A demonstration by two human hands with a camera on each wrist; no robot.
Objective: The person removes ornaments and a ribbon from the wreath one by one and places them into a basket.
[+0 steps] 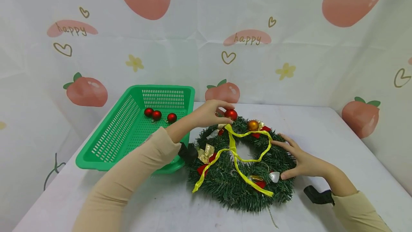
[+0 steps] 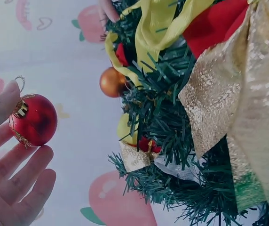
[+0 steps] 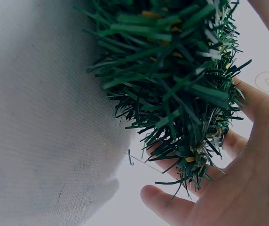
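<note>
My left hand [image 1: 207, 114] is over the back left of a green Christmas wreath [image 1: 222, 189]. It pinches a shiny red ball ornament [image 2: 38, 120] near its gold cap, thumb on one side and fingers on the other. A gold string loop [image 2: 20, 82] sticks up from the cap. On the right, my right hand [image 1: 305, 162] holds the wreath's outer edge with spread fingers and thumb. Greenery partly hides those fingers in the right wrist view. A yellow ribbon [image 1: 233, 144] lies across the wreath. An orange ball [image 1: 253, 125] sits at its back, and a gold bow [image 1: 206, 153] at its left.
A green plastic basket [image 1: 119, 117] stands left of the wreath, with several red balls [image 1: 156, 115] inside. Both stand on a white table [image 1: 151, 203]. A white backdrop with peach prints hangs behind. A thin beaded string [image 1: 273, 217] trails from the wreath's front.
</note>
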